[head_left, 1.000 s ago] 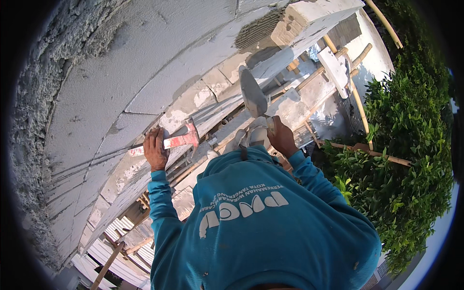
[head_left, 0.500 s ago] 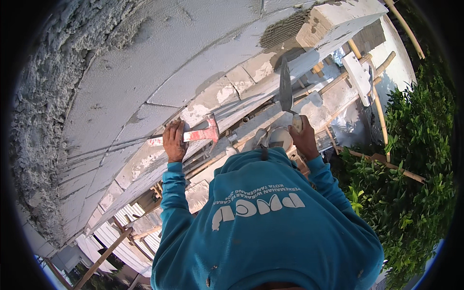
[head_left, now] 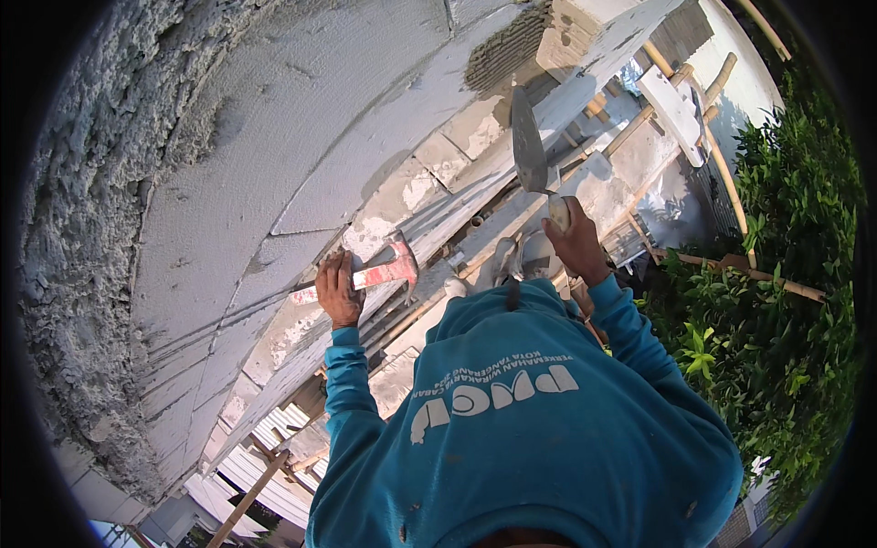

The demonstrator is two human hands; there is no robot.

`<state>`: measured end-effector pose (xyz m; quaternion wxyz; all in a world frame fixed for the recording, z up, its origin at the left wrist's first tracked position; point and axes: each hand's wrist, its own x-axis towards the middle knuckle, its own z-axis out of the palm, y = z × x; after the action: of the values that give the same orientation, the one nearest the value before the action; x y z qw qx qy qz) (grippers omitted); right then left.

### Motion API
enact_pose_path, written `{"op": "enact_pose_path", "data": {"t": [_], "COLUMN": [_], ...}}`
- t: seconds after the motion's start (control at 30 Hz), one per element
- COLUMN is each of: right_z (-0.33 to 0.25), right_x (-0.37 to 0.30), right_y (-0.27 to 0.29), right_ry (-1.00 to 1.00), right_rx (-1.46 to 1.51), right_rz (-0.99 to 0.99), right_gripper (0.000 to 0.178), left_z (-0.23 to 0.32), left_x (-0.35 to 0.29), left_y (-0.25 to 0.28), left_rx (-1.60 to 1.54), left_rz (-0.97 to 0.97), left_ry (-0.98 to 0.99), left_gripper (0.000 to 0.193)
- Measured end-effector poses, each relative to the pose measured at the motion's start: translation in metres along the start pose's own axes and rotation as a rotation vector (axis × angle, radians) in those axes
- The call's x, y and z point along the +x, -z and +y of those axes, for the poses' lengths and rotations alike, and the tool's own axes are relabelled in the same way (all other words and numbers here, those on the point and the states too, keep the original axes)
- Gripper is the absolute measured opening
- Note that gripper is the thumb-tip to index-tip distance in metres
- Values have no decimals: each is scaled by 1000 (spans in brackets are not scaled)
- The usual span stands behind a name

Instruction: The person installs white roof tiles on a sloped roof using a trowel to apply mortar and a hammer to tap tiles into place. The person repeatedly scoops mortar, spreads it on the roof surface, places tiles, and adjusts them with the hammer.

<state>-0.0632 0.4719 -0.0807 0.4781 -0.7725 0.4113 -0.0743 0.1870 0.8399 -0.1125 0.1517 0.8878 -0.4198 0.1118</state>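
Trowel has worked farther and a bit to the right along the wall compared with a second ago, and its blade has turned relative to your view. Your whole view has shifted too.

Your right hand: fingers curled closed around the trowel's pale handle. Blade points to the far side, tip leaning left, below the ribbed mortar patch. Can't tell if the tip touches the wall.

Your left hand: fingers wrapped over the red-and-white hammer, fairly close to its head; same hold as before. Head sticks out right of your fist, handle end out to the left. Hammer lies across the wall's right-hand edge in view; can't tell if it rests there.

Far end: pale block next to the mortar patch. Left: rough grey mortar band. Right of the trowel: white board among bamboo poles, then green foliage. Your teal sweatshirt fills the near side, sleeves running out to both hands.
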Motion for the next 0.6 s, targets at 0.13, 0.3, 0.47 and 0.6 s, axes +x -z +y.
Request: {"op": "enact_pose_path", "data": {"t": [0.13, 0.3, 0.47, 0.6], "right_z": [1, -34, -38, -3], "right_x": [5, -2, -36, -77], "right_y": [-4, -16, -48, -80], "right_ry": [-16, -62, -108, -135], "right_rx": [223, 684, 727, 692], "right_rz": [-20, -101, -70, 65], "right_gripper": [39, 29, 36, 39], "left_z": [-3, -6, -13, -4], "left_x": [-2, -1, -4, 1], "left_y": [-3, -4, -8, -6], "left_rx": [-23, -3, 40, -20], "left_rz": [9, 25, 28, 44], "left_ry": [-17, -50, -92, -115], "left_gripper": [66, 60, 61, 61]}}
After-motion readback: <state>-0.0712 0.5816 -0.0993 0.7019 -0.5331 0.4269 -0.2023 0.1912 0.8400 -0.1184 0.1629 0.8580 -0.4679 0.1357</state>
